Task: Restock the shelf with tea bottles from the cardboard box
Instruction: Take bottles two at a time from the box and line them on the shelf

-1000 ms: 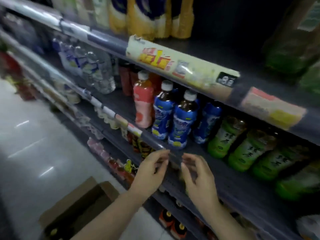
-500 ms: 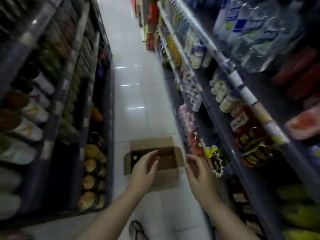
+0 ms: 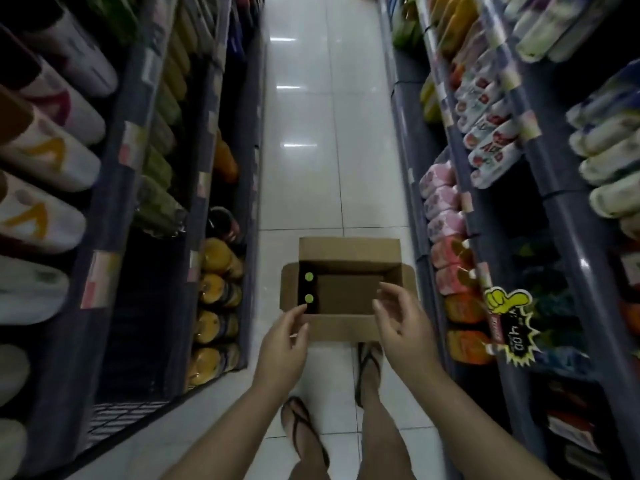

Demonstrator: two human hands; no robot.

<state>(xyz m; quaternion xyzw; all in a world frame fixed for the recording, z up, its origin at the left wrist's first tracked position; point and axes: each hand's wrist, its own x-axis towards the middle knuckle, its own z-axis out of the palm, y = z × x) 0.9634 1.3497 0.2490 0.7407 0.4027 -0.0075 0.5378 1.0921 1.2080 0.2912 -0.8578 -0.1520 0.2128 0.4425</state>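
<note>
Cardboard box (image 3: 349, 271) sits center frame on the floor, two green-capped tea bottles (image 3: 308, 287) along its left side. Left hand (image 3: 284, 344) and right hand (image 3: 403, 323) hover empty, fingers spread; next, reach down and grab one.

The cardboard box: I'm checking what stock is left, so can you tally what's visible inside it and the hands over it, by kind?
Green bottle caps in the cardboard box: 2
Empty hands, left hand and right hand: 2
Total: 4
</note>
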